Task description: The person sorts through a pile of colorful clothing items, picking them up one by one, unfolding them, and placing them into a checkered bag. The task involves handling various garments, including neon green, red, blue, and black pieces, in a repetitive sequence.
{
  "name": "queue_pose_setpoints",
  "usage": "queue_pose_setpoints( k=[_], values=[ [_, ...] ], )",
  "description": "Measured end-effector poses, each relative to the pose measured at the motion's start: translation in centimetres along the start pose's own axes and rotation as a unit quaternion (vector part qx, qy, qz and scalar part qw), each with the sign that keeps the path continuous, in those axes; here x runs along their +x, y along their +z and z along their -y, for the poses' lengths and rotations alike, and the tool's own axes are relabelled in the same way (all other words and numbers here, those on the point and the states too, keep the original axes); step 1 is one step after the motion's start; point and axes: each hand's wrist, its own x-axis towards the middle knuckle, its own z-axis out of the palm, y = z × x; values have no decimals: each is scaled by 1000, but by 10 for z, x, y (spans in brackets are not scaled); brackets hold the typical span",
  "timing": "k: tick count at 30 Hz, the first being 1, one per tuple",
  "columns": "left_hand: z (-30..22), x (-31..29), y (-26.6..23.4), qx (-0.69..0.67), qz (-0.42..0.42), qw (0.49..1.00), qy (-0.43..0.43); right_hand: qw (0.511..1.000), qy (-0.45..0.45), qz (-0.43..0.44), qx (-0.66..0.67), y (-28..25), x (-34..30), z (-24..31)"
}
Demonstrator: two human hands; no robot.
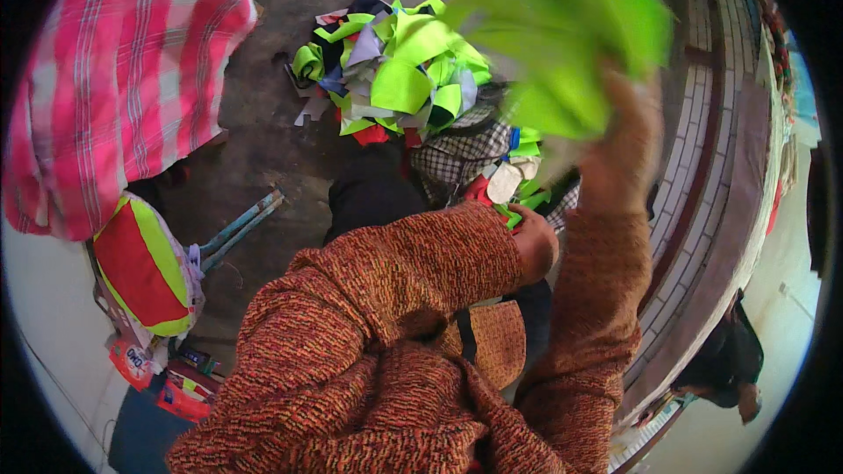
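My right hand [622, 136] is raised at the right, gripping a bunch of bright green cloth [562, 35] that is blurred by motion. Lower and nearer my lap, my left hand [534, 239] is closed at the edge of a small green cloth scrap [507, 214]; its fingers are partly hidden. Just beyond it lies a black-and-white checked cloth [457, 154], with a pale round patch [504, 183] and red bits beside it. Farther ahead, a loose heap of green, grey, black and red scraps [404, 79] sits on the floor.
A pink plaid cloth [132, 79] hangs at the left above a red-and-green bag [140, 263]. Blue metal legs [241, 228] jut out near the bag. On the right run a white slatted surface [694, 140] and a ledge [724, 228]. Someone in dark clothing [724, 355] is at the lower right.
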Motion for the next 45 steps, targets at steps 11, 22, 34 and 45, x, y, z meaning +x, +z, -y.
queue_pose_setpoints(
  k=[11, 22, 34, 45],
  values=[
    [-5, -5, -1, 53, -9, 998, -31, 935, 121, 49, -328, -157, -1, -74],
    [-12, -13, 0, 59, -93, 993, -45, 714, 121, -58, -687, -288, -19, -257],
    [15, -29, -21, 66, -106, 992, 0, 654, 188, 66, -730, -302, -14, -330],
    [8, -19, 2, 84, -76, 993, -22, 773, 172, -122, -598, -320, -103, -202]
  ],
)
